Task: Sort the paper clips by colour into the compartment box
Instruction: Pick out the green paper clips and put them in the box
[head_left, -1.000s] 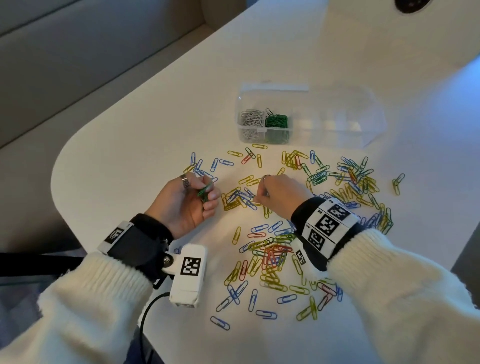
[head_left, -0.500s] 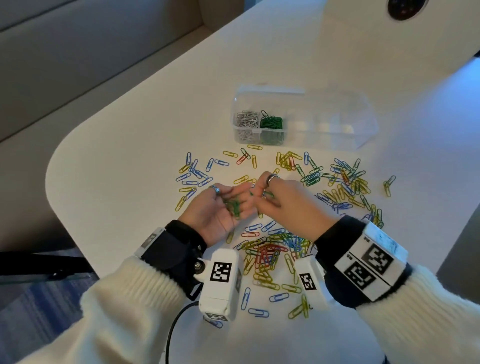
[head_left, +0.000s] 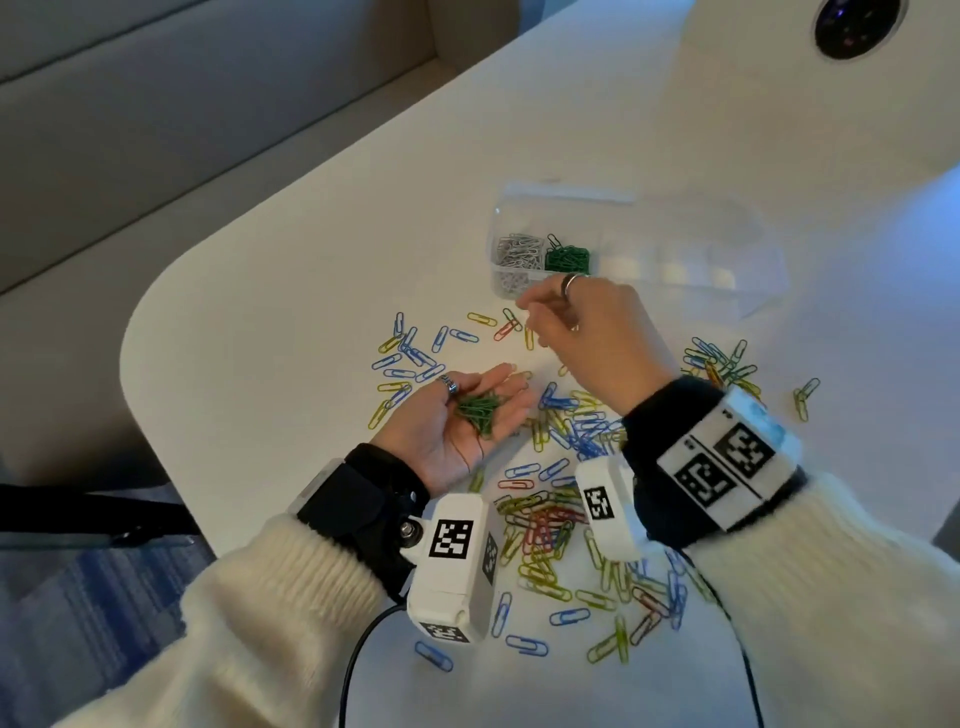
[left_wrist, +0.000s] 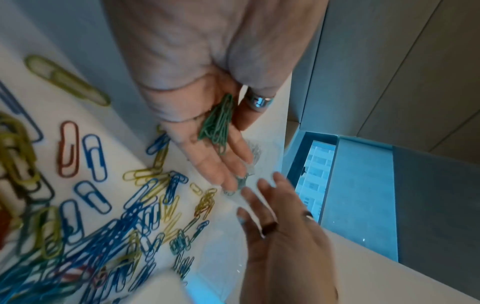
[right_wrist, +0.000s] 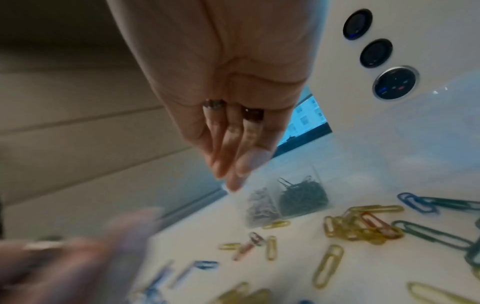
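White table (head_left: 311, 270), compartment box (head_left: 675, 270) lengthwise left-right

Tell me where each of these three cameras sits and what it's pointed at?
Head: worn on the head, looks down on table, both hands, sleeves.
Left wrist: looks along left hand, palm up with green clips.
Right wrist: looks along right hand toward compartment box.
All share the scattered clips.
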